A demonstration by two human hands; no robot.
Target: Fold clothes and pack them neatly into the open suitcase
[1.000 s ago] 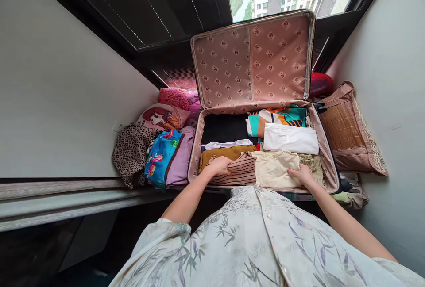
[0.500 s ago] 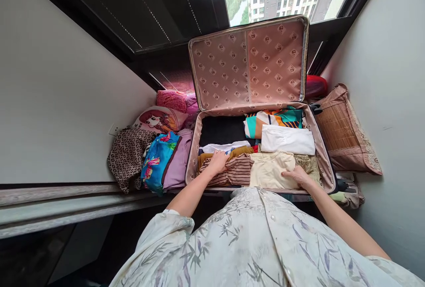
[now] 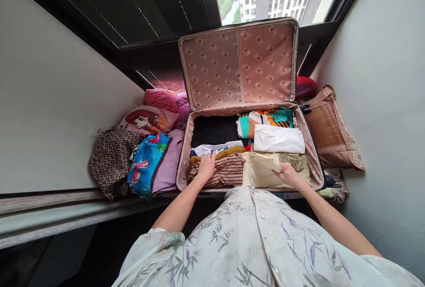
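Observation:
An open suitcase (image 3: 182, 176) full of folded clothes lies in front of me. My left hand (image 3: 207, 167) rests on a brown striped garment (image 3: 229, 172) at the front left, fingers stretched out over it. With my right hand (image 3: 288, 174) I pinch the right edge of a cream garment (image 3: 260, 170), which is partly lifted and folded over. Under and beside it lie khaki clothes (image 3: 300, 163). Behind are a folded white cloth (image 3: 279, 139), a colourful patterned garment (image 3: 247, 123) and a black garment (image 3: 215, 130). A mustard garment (image 3: 232, 151) shows beyond my left fingers.
Left of the suitcase are a blue flowered cloth bundle (image 3: 146, 165), a brown patterned cloth (image 3: 114, 158) and a pink cartoon cushion (image 3: 146, 120). A brown woven cushion (image 3: 335, 132) leans on the right. The raised lid (image 3: 212, 70) stands against the window.
My right hand has lifted the cream garment's right side and drawn it left, uncovering more khaki cloth. My left hand stays on the striped garment, its fingers straighter. The whole view has shifted slightly.

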